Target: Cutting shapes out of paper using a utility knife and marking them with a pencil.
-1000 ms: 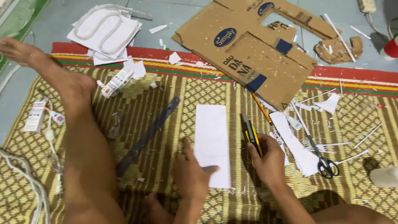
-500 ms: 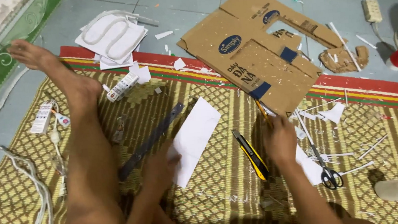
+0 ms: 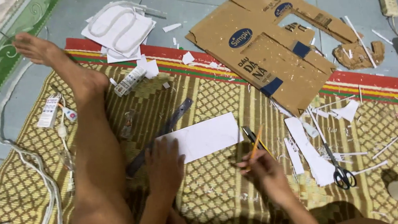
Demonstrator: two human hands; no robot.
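Note:
My left hand point(image 3: 164, 167) presses flat on the near left corner of a white rectangular sheet point(image 3: 206, 136) that lies sideways on the woven mat point(image 3: 216, 91). A dark metal ruler point(image 3: 162, 132) runs diagonally under the sheet's left end. My right hand point(image 3: 261, 169) grips a yellow pencil point(image 3: 256, 142), tip pointing up toward the sheet's right edge. A yellow and black utility knife point(image 3: 250, 135) rests on the mat just behind the pencil.
A cut brown cardboard panel point(image 3: 270, 48) lies at the back. Scissors point(image 3: 335, 162) and white paper strips point(image 3: 310, 152) sit to the right. My bare leg point(image 3: 92, 150) stretches along the left, with white cords point(image 3: 31, 165), a white foam piece point(image 3: 117, 28) and small packets nearby.
The white sheet turned from upright to lying sideways under my left hand. My right hand left the knife on the mat and now grips the yellow pencil.

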